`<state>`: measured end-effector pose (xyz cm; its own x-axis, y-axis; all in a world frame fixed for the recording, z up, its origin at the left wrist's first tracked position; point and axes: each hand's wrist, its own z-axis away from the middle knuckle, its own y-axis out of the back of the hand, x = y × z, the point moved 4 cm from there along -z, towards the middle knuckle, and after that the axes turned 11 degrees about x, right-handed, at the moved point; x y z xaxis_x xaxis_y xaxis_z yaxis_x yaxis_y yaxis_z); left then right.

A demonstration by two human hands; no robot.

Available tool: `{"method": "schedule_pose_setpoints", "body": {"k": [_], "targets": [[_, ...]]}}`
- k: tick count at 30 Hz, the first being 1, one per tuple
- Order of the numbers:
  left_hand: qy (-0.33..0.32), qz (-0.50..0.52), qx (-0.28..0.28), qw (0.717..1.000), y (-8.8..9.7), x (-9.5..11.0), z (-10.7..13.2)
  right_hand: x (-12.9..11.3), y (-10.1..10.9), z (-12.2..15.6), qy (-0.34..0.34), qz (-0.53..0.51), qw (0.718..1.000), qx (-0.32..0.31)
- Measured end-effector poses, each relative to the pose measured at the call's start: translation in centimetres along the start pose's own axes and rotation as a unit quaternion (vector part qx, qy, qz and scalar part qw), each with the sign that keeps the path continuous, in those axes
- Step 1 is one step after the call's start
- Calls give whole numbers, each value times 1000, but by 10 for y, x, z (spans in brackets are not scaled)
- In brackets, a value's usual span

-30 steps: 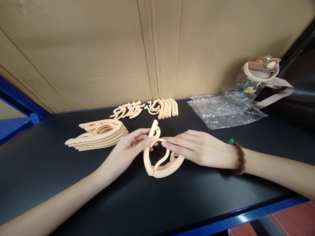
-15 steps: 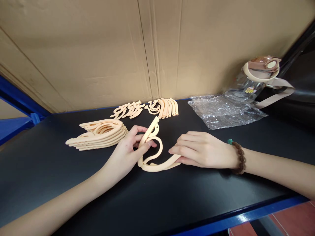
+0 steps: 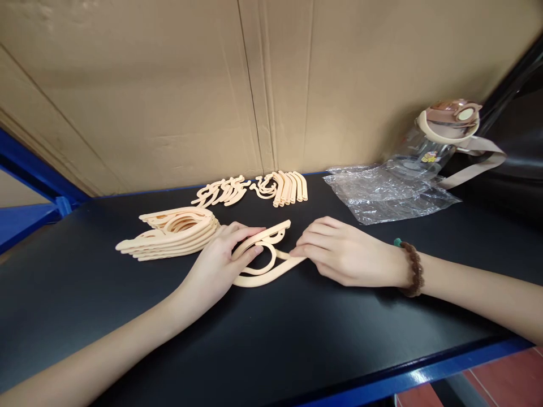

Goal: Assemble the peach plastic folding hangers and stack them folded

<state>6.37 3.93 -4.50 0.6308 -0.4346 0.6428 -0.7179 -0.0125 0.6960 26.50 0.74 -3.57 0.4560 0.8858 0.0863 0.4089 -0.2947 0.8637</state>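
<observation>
Between my two hands is a cream plastic folding hanger (image 3: 261, 280), with two curved arms and a round hook in the middle. My left hand (image 3: 218, 257) pinches its upper arm near the bend, thumb on the near side and fingers behind. My right hand (image 3: 348, 254) has its fingers closed on the right end of the lower arm, and that tip is hidden by them. Just left of my left hand lies a stack of similar folded hangers (image 3: 182, 236).
Loose curved tubular pieces (image 3: 291, 188), small hook pieces (image 3: 265, 186) and slim curved pieces (image 3: 223, 190) lie along the back of the black table (image 3: 271, 350). Clear plastic bags (image 3: 382, 195) and a strapped bottle (image 3: 445, 138) are at the back right. Cardboard (image 3: 169, 102) stands behind.
The hanger's upper arm has tilted down to the right, closer to the lower arm, as my left hand turned. My right hand has shifted slightly and keeps its hold.
</observation>
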Motion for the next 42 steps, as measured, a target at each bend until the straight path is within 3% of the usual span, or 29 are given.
{"method": "schedule_pose_setpoints", "body": {"k": [12,19,21,24,29,33,38,42], "targets": [[-35,-71,-14,997,2,-3,-3,23,1,4,-95,-80,992,20],[-61,-99,-9,993,4,0,-3,35,-7,10,-204,-288,935,35],[-69,-104,-10,992,3,1,-2,36,-4,9,-209,-248,944,56],[-100,-110,-18,989,3,3,-1,31,4,6,-176,-97,977,76],[-136,-123,-18,983,4,4,-1,21,9,3,-129,44,990,24],[-150,-133,-19,979,4,3,1,19,9,3,-114,35,993,8],[-204,-118,-16,972,5,16,6,22,9,2,-119,-52,992,8],[-280,-106,-64,952,-1,28,12,25,6,5,-143,-109,984,15]]}}
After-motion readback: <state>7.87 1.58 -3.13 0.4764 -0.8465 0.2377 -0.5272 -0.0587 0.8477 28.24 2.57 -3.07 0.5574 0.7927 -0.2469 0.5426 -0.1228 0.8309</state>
